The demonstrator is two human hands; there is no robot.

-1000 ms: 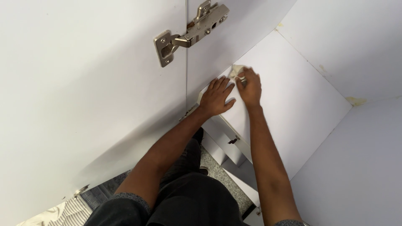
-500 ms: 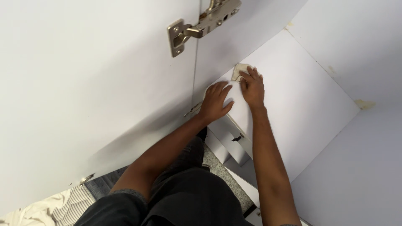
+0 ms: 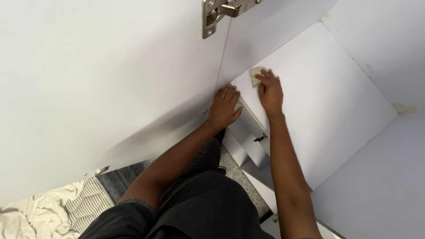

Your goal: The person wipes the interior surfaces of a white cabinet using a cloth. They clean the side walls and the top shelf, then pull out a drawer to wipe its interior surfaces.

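My right hand (image 3: pixel 270 90) presses a small cream cloth (image 3: pixel 255 74) flat against the white shelf (image 3: pixel 327 97) inside a cabinet. Only the cloth's far corner shows past my fingertips. My left hand (image 3: pixel 224 107) rests with its fingers spread on the front edge of that shelf, just left of the right hand, beside the open white cabinet door (image 3: pixel 110 79). It holds nothing.
A metal hinge (image 3: pixel 221 13) sits at the top of the door. White cabinet walls close in at the back and right (image 3: pixel 389 40). Below are lower white shelves (image 3: pixel 248 146), a speckled floor (image 3: pixel 239 177) and crumpled striped fabric (image 3: pixel 66 212) at the lower left.
The view has drifted so the hinge now sits higher and further right in frame. My right hand and the cloth have stayed near the shelf's front left corner; my left hand stays on the edge.
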